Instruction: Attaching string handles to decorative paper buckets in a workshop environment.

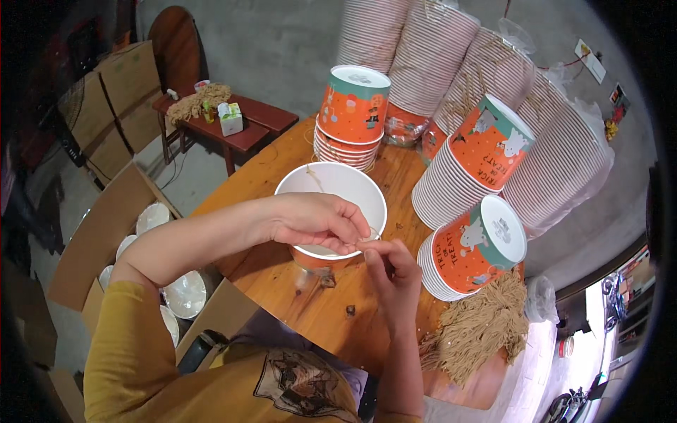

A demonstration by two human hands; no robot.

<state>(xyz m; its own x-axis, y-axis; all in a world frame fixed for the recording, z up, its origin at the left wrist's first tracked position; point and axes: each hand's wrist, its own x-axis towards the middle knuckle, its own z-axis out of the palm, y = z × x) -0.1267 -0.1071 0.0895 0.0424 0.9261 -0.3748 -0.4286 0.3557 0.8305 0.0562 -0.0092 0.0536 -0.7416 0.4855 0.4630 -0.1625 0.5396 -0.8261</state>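
Note:
An open paper bucket (352, 182), white inside and orange outside, stands on the wooden table in front of me. A thin tan string (314, 177) runs over its far rim and down the inner wall. My left hand (321, 222) reaches across the bucket's mouth, its fingers pinched at the right side of the rim. There my right hand (389, 264) meets it from below, thumb and forefinger closed on the string's end. A small bit of string shows between the fingertips; the fingers cover the rest and part of the rim.
Printed bucket stacks (465, 250) stand upside down on the table's right, with another stack (352, 106) behind. Tall bagged stacks (557, 155) rise beyond. A tan string bundle (483, 328) lies at the near right edge. Left are a carton (106, 233) holding white buckets and a red bench (271, 121).

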